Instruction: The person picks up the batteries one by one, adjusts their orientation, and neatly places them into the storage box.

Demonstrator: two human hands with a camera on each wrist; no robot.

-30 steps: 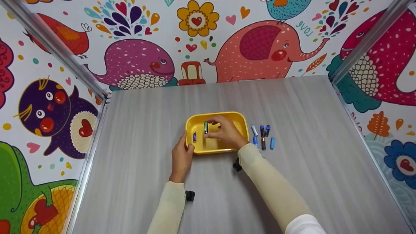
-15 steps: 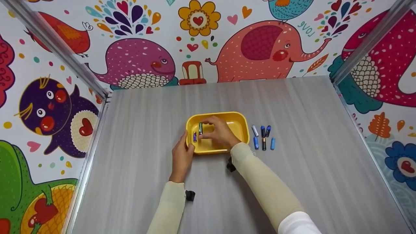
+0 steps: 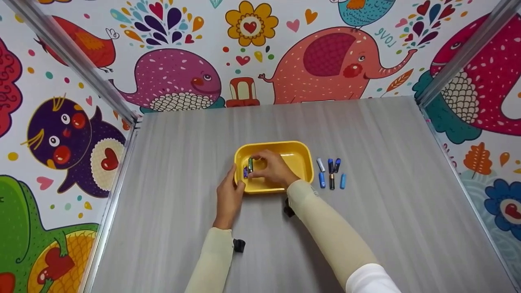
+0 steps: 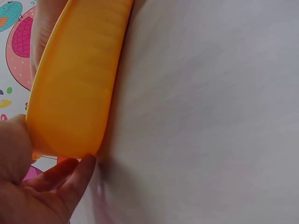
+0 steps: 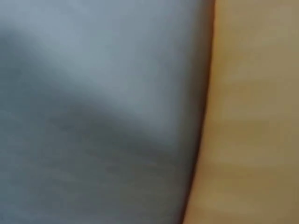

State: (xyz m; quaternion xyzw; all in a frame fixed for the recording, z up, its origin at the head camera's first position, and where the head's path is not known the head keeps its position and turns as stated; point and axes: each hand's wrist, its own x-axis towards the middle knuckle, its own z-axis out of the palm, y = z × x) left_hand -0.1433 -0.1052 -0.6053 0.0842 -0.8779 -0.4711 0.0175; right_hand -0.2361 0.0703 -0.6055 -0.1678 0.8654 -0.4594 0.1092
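A yellow plastic tray (image 3: pixel 299 162) stands on the table in the head view. My left hand (image 3: pixel 229 199) grips its left end, and the left wrist view shows the thumb and fingers of that left hand (image 4: pixel 39 191) around a corner of the tray (image 4: pixel 74 88). Inside the tray, my right hand (image 3: pixel 276 169) pinches a green battery (image 3: pixel 250 164) lengthwise between thumb and fingers. A purple battery (image 3: pixel 245 172) lies just left of it, partly hidden. The right wrist view has only the tray's outer wall (image 5: pixel 247 116) and the table, blurred.
Several batteries lie in two rows right of the tray, among them a silvery one (image 3: pixel 320 165), a black-and-gold one (image 3: pixel 331 181) and a light blue one (image 3: pixel 343 181). Printed walls and metal posts border the grey table (image 3: pixel 179 154).
My right hand has carried the green battery leftward inside the tray, then slightly nearer to me, close beside the purple battery. The left hand has kept its hold on the tray.
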